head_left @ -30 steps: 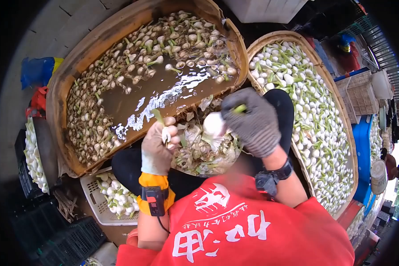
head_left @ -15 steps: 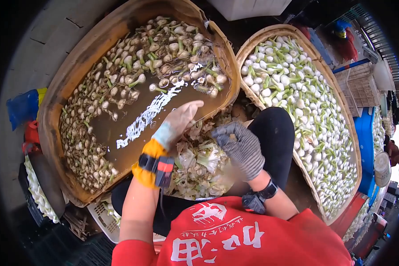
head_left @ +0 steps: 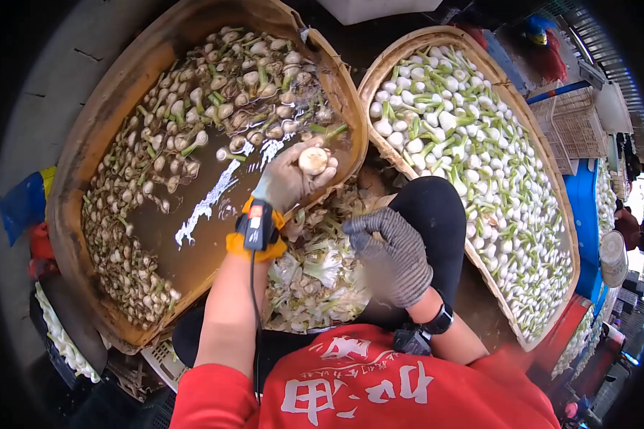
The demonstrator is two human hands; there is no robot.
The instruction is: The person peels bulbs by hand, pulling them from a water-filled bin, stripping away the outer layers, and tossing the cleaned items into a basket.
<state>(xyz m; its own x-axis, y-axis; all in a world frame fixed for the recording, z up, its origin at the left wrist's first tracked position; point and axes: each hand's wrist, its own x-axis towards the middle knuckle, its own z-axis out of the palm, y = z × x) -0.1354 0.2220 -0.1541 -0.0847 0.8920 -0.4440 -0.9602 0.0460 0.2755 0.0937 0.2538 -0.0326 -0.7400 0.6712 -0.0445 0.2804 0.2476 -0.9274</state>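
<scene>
L hand (head_left: 293, 175), in a thin pale glove w/ an orange cuff (head_left: 256, 247) & small black device at the wrist, is palm up, fingers curled round one bulb (head_left: 313, 161), w/ its pale round cut face up. Bulb is over the near R part of the brown tub (head_left: 114, 93), which has murky water & dirty bulbs w/ stems, mostly along the far & L sides. R hand (head_left: 393, 254), in a grey striped glove, is half curled, fingers bent in, well apart from the L hand; can't tell if anything's in it. It's just beside the peel pile (head_left: 322, 275), btwn the person's legs. 2nd tub (head_left: 376, 75), on the R, is full of white bulbs w/ green stems. Blue tub (head_left: 583, 214) & wicker basket (head_left: 569, 125) are past it, far R. Dark watch (head_left: 440, 319) on R wrist; red shirt (head_left: 379, 365) below.
</scene>
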